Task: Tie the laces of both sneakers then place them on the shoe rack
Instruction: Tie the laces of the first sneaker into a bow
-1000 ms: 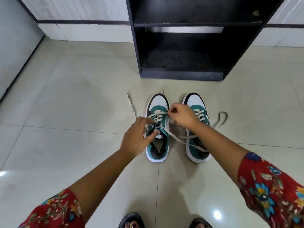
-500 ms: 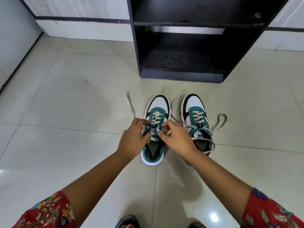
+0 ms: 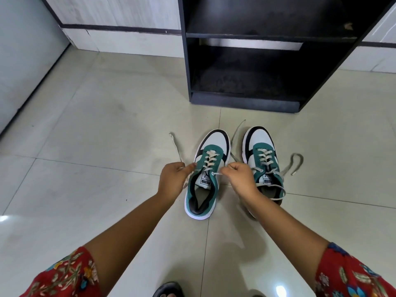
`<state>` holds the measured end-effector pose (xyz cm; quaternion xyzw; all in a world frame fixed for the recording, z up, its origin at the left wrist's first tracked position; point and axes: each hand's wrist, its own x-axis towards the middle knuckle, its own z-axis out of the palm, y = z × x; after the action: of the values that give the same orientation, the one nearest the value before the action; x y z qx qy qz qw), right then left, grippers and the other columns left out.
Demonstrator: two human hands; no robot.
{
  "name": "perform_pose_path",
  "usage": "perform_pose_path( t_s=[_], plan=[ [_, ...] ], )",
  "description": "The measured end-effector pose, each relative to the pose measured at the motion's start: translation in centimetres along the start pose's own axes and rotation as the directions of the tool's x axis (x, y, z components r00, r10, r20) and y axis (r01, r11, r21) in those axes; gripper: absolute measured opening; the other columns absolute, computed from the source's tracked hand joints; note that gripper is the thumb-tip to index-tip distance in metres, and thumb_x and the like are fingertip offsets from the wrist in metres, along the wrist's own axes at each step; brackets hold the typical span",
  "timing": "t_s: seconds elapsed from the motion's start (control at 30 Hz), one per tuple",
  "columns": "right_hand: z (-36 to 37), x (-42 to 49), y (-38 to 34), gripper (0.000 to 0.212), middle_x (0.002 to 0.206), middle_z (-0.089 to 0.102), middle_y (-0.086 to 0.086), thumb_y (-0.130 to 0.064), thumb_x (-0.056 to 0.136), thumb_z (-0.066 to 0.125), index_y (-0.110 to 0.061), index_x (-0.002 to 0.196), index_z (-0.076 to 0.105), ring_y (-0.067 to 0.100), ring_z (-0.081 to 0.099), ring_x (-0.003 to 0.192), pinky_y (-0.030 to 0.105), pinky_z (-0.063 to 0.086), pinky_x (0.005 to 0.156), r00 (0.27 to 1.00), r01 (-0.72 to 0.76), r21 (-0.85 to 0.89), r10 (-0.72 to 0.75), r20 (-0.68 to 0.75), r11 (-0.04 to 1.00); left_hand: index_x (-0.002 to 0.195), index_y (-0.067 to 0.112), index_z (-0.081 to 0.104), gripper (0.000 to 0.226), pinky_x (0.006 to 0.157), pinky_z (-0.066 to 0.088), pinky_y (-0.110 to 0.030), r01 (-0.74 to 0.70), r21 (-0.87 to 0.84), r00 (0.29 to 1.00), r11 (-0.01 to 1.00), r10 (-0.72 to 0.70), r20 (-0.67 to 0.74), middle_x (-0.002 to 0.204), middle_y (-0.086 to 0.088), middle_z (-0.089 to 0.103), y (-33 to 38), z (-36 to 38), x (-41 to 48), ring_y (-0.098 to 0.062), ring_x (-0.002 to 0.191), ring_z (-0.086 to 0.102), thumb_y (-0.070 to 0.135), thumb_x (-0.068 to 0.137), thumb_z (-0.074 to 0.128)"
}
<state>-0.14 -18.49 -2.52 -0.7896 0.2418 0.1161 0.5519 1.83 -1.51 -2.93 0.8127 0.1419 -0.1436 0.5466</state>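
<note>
Two teal, white and black sneakers stand side by side on the tiled floor, toes pointing away from me. My left hand [image 3: 173, 181] is closed on the left lace end of the left sneaker [image 3: 206, 168], at its left side. My right hand [image 3: 240, 179] pinches the other lace end of that same sneaker, pulled taut to the right. The right sneaker [image 3: 262, 159] sits partly behind my right wrist, its grey laces [image 3: 294, 163] lying loose on the floor. The black shoe rack [image 3: 246, 101] stands just beyond the sneakers, its lower shelf bare.
Light wall panels [image 3: 120, 24] run behind and left of the rack. A grey wall [image 3: 23, 67] rises at the far left. The toes of my dark sandal [image 3: 169, 290] show at the bottom edge. Pale floor tiles [image 3: 96, 136] spread to the left.
My right hand drew back from above the laces and now pulls one lace end rightward. My left hand shifted slightly left, so the two lace ends are drawn apart.
</note>
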Motion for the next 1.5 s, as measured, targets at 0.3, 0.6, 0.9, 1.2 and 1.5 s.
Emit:
perform_pose_path(
  t_s=[0.3, 0.6, 0.9, 1.2, 1.5],
  plan=[
    [-1.2, -0.3, -0.7, 0.028, 0.062, 0.057, 0.008, -0.015, 0.085, 0.049, -0.013, 0.057, 0.053, 0.025, 0.049, 0.059, 0.026, 0.034, 0.056, 0.936, 0.313, -0.689, -0.336, 0.106, 0.654, 0.043, 0.018, 0.032, 0.052, 0.044, 0.019, -0.023, 0.127, -0.149, 0.992, 0.981, -0.126, 0.018, 0.039, 0.01, 0.023, -1.4, -1.1, 0.8, -0.009, 0.039, 0.02, 0.019, 0.082, 0.067],
    [-2.3, -2.3, -0.6, 0.033, 0.094, 0.061, 0.01, -0.037, 0.094, 0.039, -0.011, 0.094, 0.059, 0.027, 0.058, 0.088, 0.036, 0.049, 0.07, 0.796, 0.425, -0.749, -0.605, 0.041, 0.509, 0.104, 0.019, 0.054, 0.032, 0.086, 0.039, -0.038, -0.133, 0.405, 0.947, 0.905, 0.237, -0.218, 0.107, 0.001, 0.052, -2.5, -1.5, -2.0, -0.02, 0.104, 0.048, 0.046, 0.09, 0.047],
    [0.1, -3.0, 1.2, 0.025, 0.094, 0.066, -0.006, -0.028, 0.09, 0.056, -0.015, 0.11, 0.065, 0.012, 0.06, 0.091, 0.021, 0.046, 0.076, 0.998, 0.044, -0.008, -0.044, 0.051, 0.999, 0.098, 0.017, 0.069, 0.026, 0.077, 0.043, -0.024, -0.107, 0.115, 0.99, 0.988, 0.117, -0.079, 0.099, -0.006, 0.063, -0.7, 1.3, -2.5, -0.015, 0.087, 0.057, 0.034, 0.092, 0.05],
    [1.7, -2.5, -0.2, 0.027, 0.068, 0.059, -0.003, -0.012, 0.098, 0.037, -0.017, 0.078, 0.056, 0.007, 0.047, 0.055, 0.019, 0.033, 0.051, 0.965, -0.244, 0.666, 0.107, 0.24, 0.705, 0.072, 0.015, 0.054, 0.029, 0.043, 0.034, -0.012, 0.083, -0.352, 0.996, 0.932, -0.062, 0.072, 0.068, 0.002, 0.056, 1.2, 1.2, -2.2, 0.001, 0.04, 0.041, 0.011, 0.096, 0.038],
    [1.5, -1.1, 0.0, 0.03, 0.049, 0.044, -0.007, -0.012, 0.098, 0.032, -0.013, 0.078, 0.053, 0.007, 0.036, 0.047, 0.016, 0.032, 0.042, 0.943, -0.332, 0.704, 0.195, 0.272, 0.628, 0.068, 0.017, 0.045, 0.032, 0.039, 0.029, -0.013, 0.174, -0.375, 0.983, 0.911, -0.135, 0.126, 0.056, 0.007, 0.049, 1.1, 0.9, -1.4, -0.003, 0.042, 0.034, 0.008, 0.095, 0.031]
  ],
)
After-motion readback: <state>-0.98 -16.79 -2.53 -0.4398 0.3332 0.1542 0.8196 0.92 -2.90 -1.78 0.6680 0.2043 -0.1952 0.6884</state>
